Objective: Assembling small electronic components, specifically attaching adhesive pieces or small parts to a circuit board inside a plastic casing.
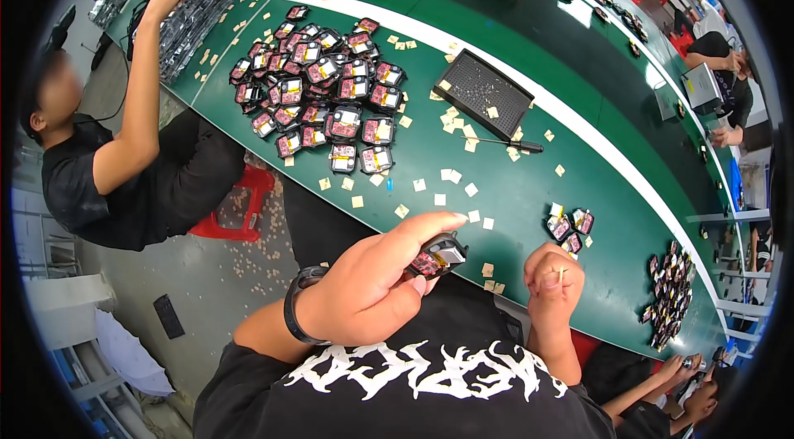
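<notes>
Near the table's front edge, my left hand (368, 286) grips a small black device housing (438, 257), its inside facing up with a red circuit board and a silvery part with a yellow strip. To the right, my right hand (552, 282) is closed in a pinch, apart from the housing. A small thin pale-yellow piece (562, 274) sticks out of its fingers; its full shape is hidden. Just beyond the right hand lie several similar housings (571, 228). A large heap of these housings (318, 88) covers the table farther left.
A black tray (484, 92) and a screwdriver (500, 143) lie mid-table among scattered pale paper squares (419, 185). More housings (668, 294) are piled at the right end. A person (107, 141) on a red stool (240, 203) reaches toward stacked clear trays (194, 17). Other people work right.
</notes>
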Action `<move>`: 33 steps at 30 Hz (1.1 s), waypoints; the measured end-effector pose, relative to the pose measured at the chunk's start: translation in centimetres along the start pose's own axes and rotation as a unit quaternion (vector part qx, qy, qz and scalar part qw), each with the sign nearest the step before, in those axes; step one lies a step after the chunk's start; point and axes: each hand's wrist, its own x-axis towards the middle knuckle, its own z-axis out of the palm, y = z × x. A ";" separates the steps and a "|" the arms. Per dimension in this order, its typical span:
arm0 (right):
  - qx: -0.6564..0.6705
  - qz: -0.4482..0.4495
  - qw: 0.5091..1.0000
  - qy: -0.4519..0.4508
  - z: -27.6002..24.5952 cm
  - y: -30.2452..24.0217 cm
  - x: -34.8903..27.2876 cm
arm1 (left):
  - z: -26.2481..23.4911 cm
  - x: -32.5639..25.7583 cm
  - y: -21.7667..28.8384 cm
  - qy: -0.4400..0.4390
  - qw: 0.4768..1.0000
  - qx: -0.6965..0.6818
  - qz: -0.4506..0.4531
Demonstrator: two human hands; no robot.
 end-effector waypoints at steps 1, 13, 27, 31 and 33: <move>-0.016 -0.007 1.000 0.003 -0.4 0.3 -0.2 | 0.0 0.0 0.0 -0.004 0.999 0.035 0.025; -0.463 0.083 0.870 0.151 -6.1 0.1 -1.3 | -3.3 2.2 -3.8 0.228 0.953 0.190 -0.057; -0.447 0.109 0.878 0.133 -7.4 2.1 -2.7 | -15.7 8.5 -7.1 0.388 0.809 0.436 0.065; -0.402 0.147 0.895 0.128 -7.6 1.7 -2.5 | -18.2 9.4 -8.8 0.400 0.788 0.467 0.017; -0.418 0.114 0.891 0.138 -7.9 2.3 -2.8 | -18.1 9.3 -8.4 0.414 0.764 0.494 0.023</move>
